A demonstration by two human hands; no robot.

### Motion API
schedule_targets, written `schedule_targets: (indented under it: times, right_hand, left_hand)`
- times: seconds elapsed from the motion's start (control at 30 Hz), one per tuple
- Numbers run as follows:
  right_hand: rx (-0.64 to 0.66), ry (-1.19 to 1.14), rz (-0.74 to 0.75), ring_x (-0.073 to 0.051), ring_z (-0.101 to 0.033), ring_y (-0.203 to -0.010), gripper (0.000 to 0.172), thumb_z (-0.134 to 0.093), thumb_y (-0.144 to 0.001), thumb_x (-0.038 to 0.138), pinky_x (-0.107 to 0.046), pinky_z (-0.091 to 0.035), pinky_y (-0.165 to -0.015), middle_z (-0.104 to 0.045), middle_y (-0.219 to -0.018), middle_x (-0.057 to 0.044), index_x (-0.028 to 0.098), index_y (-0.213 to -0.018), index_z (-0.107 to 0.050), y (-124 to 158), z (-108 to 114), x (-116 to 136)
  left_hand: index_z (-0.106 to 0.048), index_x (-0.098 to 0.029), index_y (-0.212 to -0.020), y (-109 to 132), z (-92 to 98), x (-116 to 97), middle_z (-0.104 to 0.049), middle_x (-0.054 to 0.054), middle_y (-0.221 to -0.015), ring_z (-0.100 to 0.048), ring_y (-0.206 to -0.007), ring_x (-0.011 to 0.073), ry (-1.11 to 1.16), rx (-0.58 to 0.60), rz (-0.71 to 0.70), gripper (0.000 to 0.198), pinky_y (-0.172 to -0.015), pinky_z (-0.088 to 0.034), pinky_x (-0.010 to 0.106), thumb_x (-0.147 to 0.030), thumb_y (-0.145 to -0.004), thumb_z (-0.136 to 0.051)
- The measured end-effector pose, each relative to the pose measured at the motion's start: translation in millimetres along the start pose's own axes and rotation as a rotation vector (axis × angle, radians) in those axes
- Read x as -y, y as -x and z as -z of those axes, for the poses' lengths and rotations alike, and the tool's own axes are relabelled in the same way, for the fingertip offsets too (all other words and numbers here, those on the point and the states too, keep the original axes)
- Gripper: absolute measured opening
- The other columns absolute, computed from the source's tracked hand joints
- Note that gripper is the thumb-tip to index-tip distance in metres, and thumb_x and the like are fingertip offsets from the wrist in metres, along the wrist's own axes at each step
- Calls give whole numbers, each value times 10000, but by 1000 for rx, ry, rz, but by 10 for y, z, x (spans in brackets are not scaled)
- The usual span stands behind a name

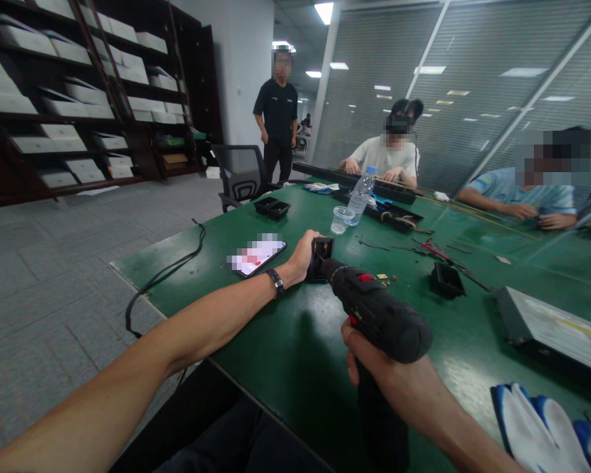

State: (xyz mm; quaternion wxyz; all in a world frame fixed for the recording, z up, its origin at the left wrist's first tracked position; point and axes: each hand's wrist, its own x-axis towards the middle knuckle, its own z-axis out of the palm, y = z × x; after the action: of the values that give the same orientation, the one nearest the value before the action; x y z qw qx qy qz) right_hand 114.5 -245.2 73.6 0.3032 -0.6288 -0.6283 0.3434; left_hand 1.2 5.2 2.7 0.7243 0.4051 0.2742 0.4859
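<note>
My left hand (301,257) grips a small black box-like part (322,257) from its left side, holding it up on the green table. The part's open face is turned toward the right, and small brass-coloured bits show inside. My right hand (374,358) is wrapped round the handle of a black cordless drill (377,305) with red accents. The drill points away to the left, its tip at the part's open side; whether the bit touches a screw is too small to tell. A phone (259,255) with a lit screen lies left of my left hand.
Small metal pieces (383,277) lie right of the drill's nose. A black tray (447,280), a metal-cased unit (556,328) and white-blue gloves (536,424) are on the right. A plastic cup (341,220) and water bottle (361,198) stand beyond. Two people sit across; another stands behind.
</note>
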Motion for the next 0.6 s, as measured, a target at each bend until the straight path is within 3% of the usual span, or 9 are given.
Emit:
schedule_targets:
  times: [0.6]
  right_hand:
    - [20, -44, -3, -200, -624, -612, 374, -554, -1027, 475, -366, -506, -698, -685, -603, -23, 257, -726, -604, -6, 4, -30]
  left_hand:
    - [-640, -215, -837, 7, 2, -8, -667, 44, -743, -609, -640, 194, 16, -12, 37, 297, -631, -490, 304, -493, -934, -597]
